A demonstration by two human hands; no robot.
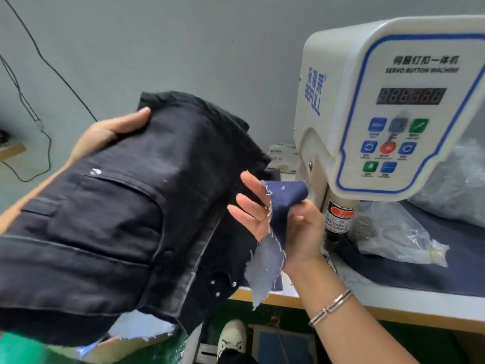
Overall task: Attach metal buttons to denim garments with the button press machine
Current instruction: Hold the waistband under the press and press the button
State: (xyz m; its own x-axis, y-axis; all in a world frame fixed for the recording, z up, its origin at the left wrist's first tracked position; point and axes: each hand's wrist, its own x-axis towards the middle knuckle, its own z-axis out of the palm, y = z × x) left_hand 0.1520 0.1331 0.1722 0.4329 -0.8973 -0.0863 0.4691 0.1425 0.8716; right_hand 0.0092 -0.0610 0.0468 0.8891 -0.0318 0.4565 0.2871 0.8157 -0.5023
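The folded black denim garment (pixel 110 219), held aloft left of the white button press machine (pixel 388 106), looks heavy and floppy (best gripped along its stiff waistband), left hand (pixel 115 127) clamped on its top edge, right hand (pixel 283 219) pinching a frayed blue denim scrap (pixel 280 203).

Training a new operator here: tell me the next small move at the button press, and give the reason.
Probably bring the black denim garment rightward and down to the press head. The left hand holds it raised, well left of the machine, while the right hand pinches a blue fabric scrap in front of the head, so nothing lies under it yet.
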